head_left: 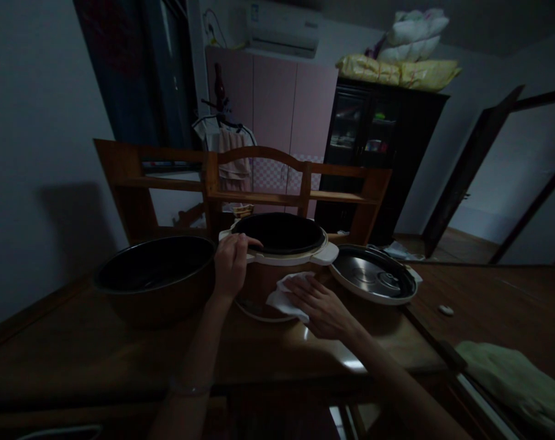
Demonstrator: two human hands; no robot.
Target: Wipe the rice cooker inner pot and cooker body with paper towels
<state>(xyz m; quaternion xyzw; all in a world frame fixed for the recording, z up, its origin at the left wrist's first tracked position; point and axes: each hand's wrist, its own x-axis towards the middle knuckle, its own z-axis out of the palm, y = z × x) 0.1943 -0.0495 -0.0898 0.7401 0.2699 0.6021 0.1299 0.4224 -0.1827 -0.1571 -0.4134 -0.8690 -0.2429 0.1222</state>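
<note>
An electric pressure cooker body (263, 287) stands upright on the wooden table, its dark opening facing up. At the left side of its white rim, my left hand (231, 263) grips the cooker, with a finger stretched along the edge. My right hand (321, 305) presses a white tissue or cloth (284, 298) flat against the front of the cooker's outer wall. Left of the cooker sits a dark inner pot (156, 299). On the right lies the cooker lid (373, 275), its metal underside up. My left palm and thumb are partly hidden.
A wooden shelf rack (259, 197) rises behind the cooker. To the right, a small white object (445, 310) lies on a brown surface, with a pale green cloth (511, 373) nearer me. The table's front edge (259, 385) runs beneath my forearms. The room is dim.
</note>
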